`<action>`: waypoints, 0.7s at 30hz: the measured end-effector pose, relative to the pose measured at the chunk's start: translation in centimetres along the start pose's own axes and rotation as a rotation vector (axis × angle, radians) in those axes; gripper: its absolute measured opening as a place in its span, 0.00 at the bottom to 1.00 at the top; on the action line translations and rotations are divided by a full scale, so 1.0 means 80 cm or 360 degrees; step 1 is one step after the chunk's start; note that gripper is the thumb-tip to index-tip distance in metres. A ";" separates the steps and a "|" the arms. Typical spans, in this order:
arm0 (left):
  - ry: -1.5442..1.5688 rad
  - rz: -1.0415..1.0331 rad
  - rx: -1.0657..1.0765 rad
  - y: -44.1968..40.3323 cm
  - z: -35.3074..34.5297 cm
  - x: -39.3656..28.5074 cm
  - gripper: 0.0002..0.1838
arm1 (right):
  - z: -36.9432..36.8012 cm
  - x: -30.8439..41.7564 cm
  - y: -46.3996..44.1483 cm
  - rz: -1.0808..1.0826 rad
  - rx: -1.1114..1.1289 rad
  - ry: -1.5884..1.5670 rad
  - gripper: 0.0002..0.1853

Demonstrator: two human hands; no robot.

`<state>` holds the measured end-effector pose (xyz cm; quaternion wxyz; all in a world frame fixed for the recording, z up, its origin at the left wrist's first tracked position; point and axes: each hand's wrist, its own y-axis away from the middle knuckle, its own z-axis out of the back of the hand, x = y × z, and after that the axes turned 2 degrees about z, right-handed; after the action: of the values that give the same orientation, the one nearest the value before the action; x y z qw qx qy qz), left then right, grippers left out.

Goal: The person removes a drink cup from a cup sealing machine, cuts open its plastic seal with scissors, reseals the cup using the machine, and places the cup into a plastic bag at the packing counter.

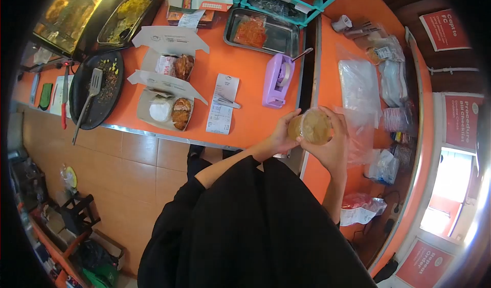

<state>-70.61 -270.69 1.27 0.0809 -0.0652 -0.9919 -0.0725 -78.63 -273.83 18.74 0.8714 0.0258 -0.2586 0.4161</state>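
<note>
Between my two hands is a round clear tub with yellowish-brown contents. My left hand holds its left side, and my right hand wraps round its right side and lower edge. Just up and left of them a purple tape dispenser stands on the orange counter. Further left lies a printed receipt with metal tweezers on it. Beyond that are two open white boxes, the nearer and the farther, each with browned chicken and a white wrapped item. Clear plastic bags lie right of my right hand.
A metal tray with orange packets sits at the back below teal baskets. At the left, a dark round pan holds a spatula. Packed supplies line the right wall.
</note>
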 end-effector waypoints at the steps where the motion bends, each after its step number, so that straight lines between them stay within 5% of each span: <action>1: -0.0002 -0.0008 0.0028 0.001 -0.008 0.001 0.18 | -0.001 0.001 0.000 0.0002 -0.0032 0.0000 0.42; 12: -0.0368 -0.0107 -0.0140 0.022 -0.060 -0.035 0.21 | 0.002 0.020 -0.001 -0.0098 -0.0227 -0.0358 0.50; 17: -0.0454 0.0003 -0.0243 0.046 -0.080 -0.052 0.27 | -0.006 -0.001 -0.004 -0.0297 -0.0290 -0.1128 0.24; 21: -0.0392 0.0047 -0.0148 0.048 -0.074 -0.066 0.30 | -0.008 -0.010 -0.010 -0.0214 -0.0389 -0.1404 0.15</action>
<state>-64.03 -268.45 6.64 -0.0435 -0.0920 -0.9889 -0.1085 -78.15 -274.76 17.95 0.6997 0.1143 -0.6496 0.2744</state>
